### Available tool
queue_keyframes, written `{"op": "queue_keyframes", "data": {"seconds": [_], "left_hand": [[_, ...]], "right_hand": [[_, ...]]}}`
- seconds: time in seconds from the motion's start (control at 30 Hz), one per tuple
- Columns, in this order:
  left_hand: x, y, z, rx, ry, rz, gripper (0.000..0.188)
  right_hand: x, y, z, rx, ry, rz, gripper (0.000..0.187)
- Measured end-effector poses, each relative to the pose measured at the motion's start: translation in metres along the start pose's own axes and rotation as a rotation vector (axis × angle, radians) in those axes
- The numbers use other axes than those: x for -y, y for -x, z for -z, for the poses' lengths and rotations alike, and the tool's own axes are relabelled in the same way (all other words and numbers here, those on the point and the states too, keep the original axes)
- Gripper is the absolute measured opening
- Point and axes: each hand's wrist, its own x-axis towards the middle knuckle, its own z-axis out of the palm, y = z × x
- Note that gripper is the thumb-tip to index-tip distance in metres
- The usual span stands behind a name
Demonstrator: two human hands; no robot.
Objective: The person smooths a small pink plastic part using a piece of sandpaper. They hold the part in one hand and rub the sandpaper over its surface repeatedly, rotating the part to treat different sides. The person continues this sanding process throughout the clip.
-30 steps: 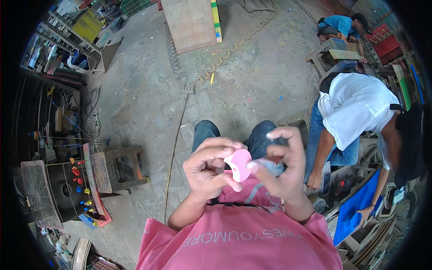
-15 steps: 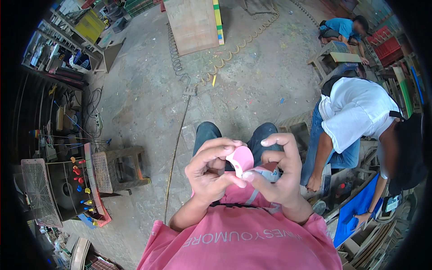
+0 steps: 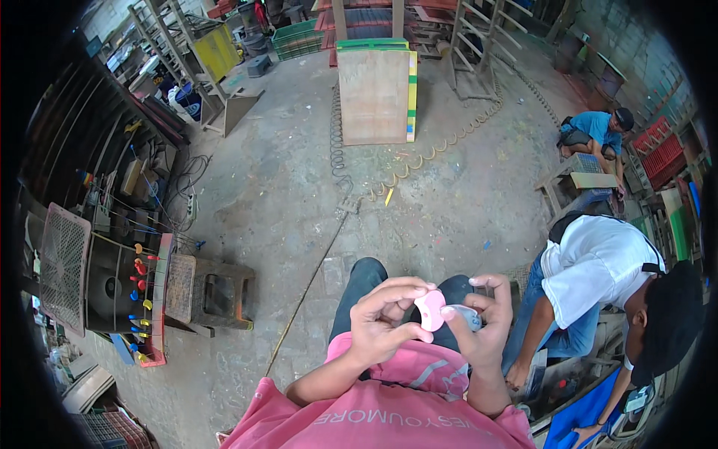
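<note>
My left hand pinches a small pink curved piece between thumb and fingertips, in front of my knees. The piece has a waisted outline and a small hole or dark spot on its face. Close on its right, my right hand is closed on a folded piece of sandpaper, its pale grey-blue back showing. The right thumb reaches to the pink piece's edge; whether the sandpaper touches it, I cannot tell.
On the left, a rack holds several small coloured pieces beside a plastic stool. A person in white bends over a blue sheet at right; another in blue crouches beyond. A hose crosses the floor; a board stands ahead.
The view has tilted up, showing more of the far workshop. The pink piece has been turned so its waisted face shows. Less of the sandpaper is visible, its reddish-brown side now hidden.
</note>
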Motion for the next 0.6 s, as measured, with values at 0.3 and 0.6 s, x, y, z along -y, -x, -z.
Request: {"op": "queue_keyframes", "data": {"seconds": [0.3, 0.6], "left_hand": [[-0.006, 0.005, 0.002, 0.018, -0.075, -0.004, 0.047], [-0.009, 0.0, -0.004, 0.029, -0.091, -0.025, 0.046]], "right_hand": [[0.002, 0.008, -0.002, 0.042, -0.002, 0.053, 0.049], [0.011, 0.008, -0.002, 0.004, -0.044, 0.043, 0.048]]}}
